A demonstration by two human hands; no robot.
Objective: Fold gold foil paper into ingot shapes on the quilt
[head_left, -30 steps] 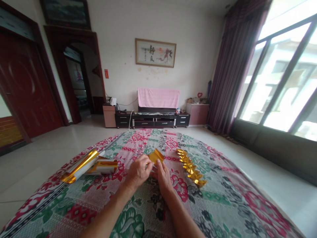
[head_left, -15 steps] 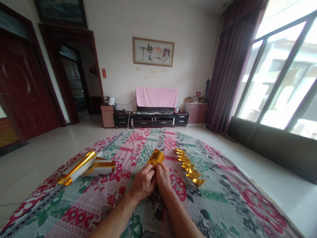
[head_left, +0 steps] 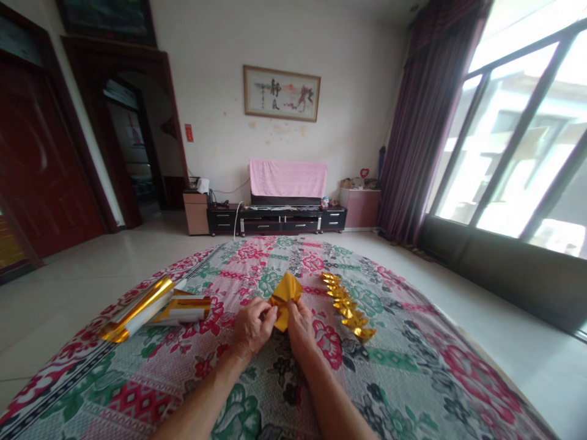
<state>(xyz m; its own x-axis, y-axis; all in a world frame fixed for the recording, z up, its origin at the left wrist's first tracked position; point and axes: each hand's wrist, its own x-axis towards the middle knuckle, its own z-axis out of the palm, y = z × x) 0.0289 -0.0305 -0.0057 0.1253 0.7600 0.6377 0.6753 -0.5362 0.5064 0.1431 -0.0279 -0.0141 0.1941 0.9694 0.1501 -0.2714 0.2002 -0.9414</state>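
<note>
A partly folded piece of gold foil paper is held up between my two hands over the middle of the table. My left hand pinches its left side with thumb and forefinger. On its right edge, my right hand is closed with the thumb on the near face. To the right stands a slanting row of several folded gold paper ingots. Left of my hands lie loosely rolled gold-and-white foil sheets, some overlapping others.
A flowered cloth in pink, green and grey covers the round table. Beyond it stand a low black cabinet and a screen under a pink towel. Windows and a purple curtain line the right side.
My hands have moved apart from close together, the left one shifting left. The gold paper between them now shows a wider, more opened, pointed shape. The view has shifted slightly.
</note>
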